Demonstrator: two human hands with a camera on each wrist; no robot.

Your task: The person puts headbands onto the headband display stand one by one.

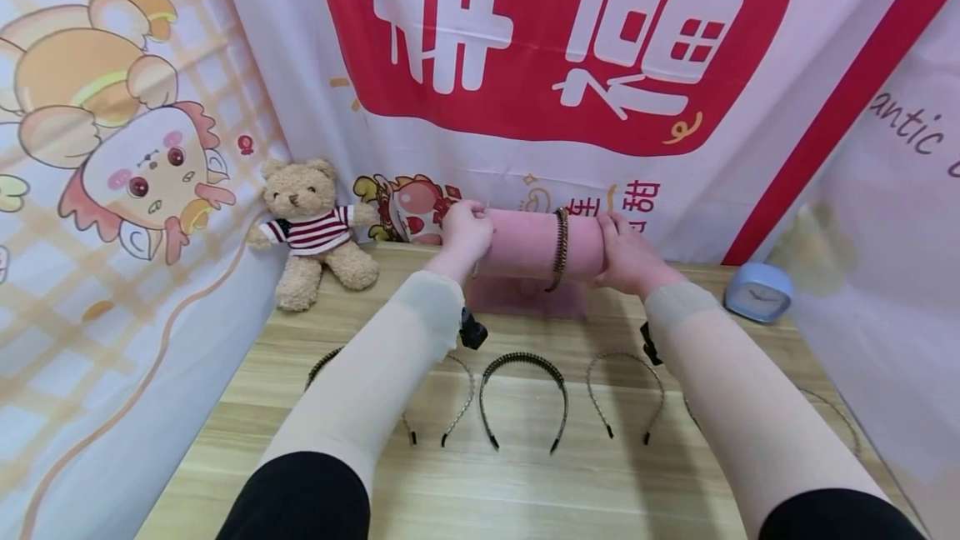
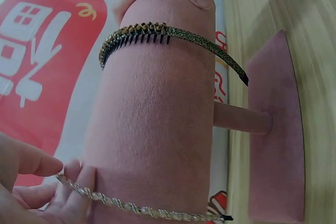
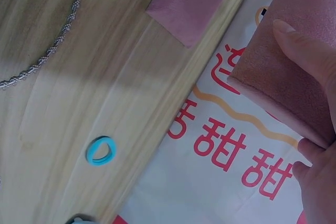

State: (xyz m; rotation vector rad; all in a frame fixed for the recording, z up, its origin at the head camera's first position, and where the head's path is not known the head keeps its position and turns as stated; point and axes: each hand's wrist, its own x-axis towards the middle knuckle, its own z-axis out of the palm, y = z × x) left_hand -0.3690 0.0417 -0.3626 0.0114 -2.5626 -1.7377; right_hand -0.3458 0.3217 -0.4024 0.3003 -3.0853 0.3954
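A pink velvety headband display stand (image 1: 525, 242) stands at the back of the table, its roll lying level on a post and flat base (image 2: 281, 171). At the roll's left end, my left hand (image 1: 467, 238) pinches one end of a pale, twisted, beaded headband (image 2: 131, 206), which lies across the roll. My right hand (image 1: 632, 257) grips the roll's other end, with its thumb (image 3: 302, 45) along the surface. Nearer the right hand, a dark headband with bronze beads and comb teeth (image 2: 142, 31) sits over the roll.
Several headbands lie in a row in front, among them a dark one (image 1: 522, 359) and a pale one (image 1: 626, 357). A teddy bear (image 1: 306, 227) sits at the left, a blue clock (image 1: 759, 292) at the right. A turquoise ring (image 3: 92, 153) lies near the back edge.
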